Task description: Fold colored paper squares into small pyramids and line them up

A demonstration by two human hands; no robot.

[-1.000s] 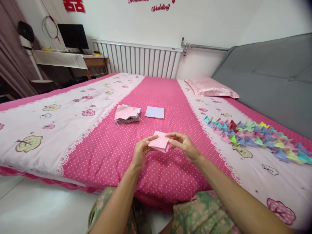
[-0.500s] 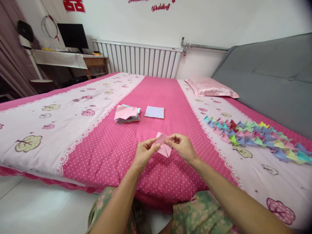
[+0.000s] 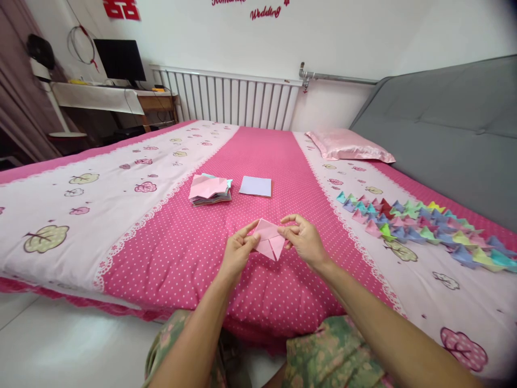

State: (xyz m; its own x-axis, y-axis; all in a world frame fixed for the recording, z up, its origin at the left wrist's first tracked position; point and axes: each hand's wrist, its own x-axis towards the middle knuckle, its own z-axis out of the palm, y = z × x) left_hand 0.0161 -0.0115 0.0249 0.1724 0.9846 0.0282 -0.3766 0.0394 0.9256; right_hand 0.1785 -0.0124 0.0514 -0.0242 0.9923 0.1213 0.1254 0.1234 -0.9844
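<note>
A folded piece of pink origami paper [image 3: 268,238] is held up between my two hands, just above the bedspread. It has a diamond outline, with a slit running down to its lower point. My left hand [image 3: 239,247] pinches its left corner between thumb and fingers. At the opposite corner, my right hand [image 3: 302,237] grips the paper the same way, its forefinger curled above. Beyond the hands lies a messy stack of creased paper sheets [image 3: 209,187], pink on top. Beside that stack is a neat pile of square paper [image 3: 256,186] with a pale lilac sheet uppermost.
Several rows of colourful folded paper boats [image 3: 416,221] stand on the right of the bed [image 3: 266,145]. A pink pillow [image 3: 350,144] lies by the grey headboard [image 3: 440,118]. At the back are a white radiator [image 3: 230,97] and a desk with a monitor [image 3: 120,60].
Both thumbs have shifted outward from the paper's middle to its side corners, so more of its face shows. The stacks and boats stay where they were.
</note>
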